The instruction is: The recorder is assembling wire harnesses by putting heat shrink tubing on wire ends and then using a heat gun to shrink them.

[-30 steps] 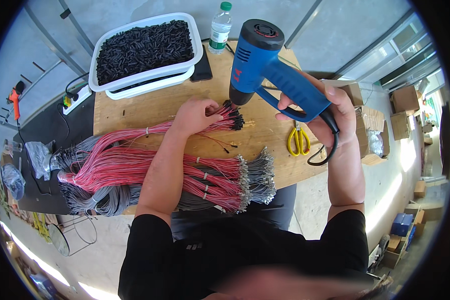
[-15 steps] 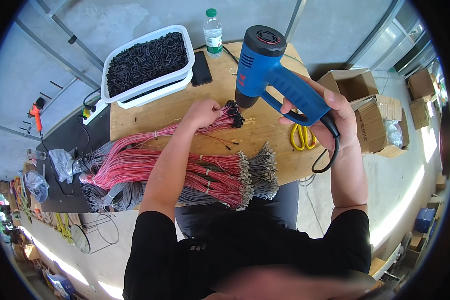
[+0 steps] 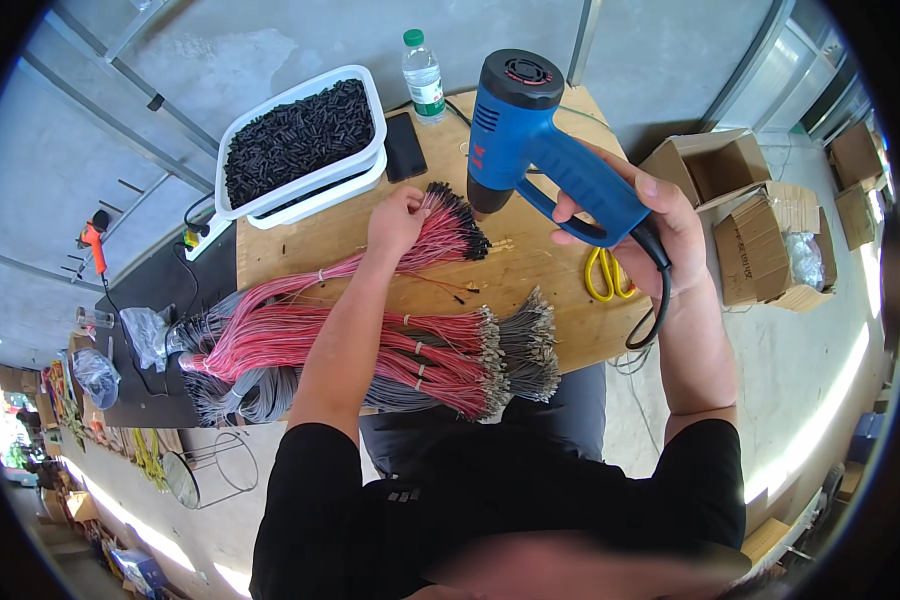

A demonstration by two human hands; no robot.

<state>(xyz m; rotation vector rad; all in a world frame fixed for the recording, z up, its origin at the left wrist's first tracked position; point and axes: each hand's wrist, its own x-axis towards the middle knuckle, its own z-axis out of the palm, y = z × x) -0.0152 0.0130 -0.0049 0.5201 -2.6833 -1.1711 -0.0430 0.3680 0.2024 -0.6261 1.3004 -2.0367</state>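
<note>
In my right hand (image 3: pixel 678 215) is a blue heat gun (image 3: pixel 580 175), gripped by its handle. Its dark nozzle points down beside the black-sleeved ends (image 3: pixel 462 225) of a bundle of red wires (image 3: pixel 420 248), and I cannot tell whether they touch. My left hand (image 3: pixel 396 222) is closed at the far edge of this bundle, thumb and fingers pinched on wires just behind the black ends. The ends fan out over the wooden table (image 3: pixel 530 265). Nearer me, under my left forearm, lie more tied bundles of red wires (image 3: pixel 440 365) and grey wires (image 3: pixel 530 345) with pale metal tips.
A white tub (image 3: pixel 378 120) heaped with short black sleeves stands at the far left. Beside it are a phone (image 3: pixel 404 147) and a water bottle (image 3: pixel 424 80). Yellow-handled scissors (image 3: pixel 604 275) lie below the heat gun. Cardboard boxes (image 3: pixel 760 250) stand on the floor at right.
My left hand has shifted slightly away from me, and the black-sleeved ends are spread wider. The heat gun stays held over them, nozzle down. The whole view has shifted a little.
</note>
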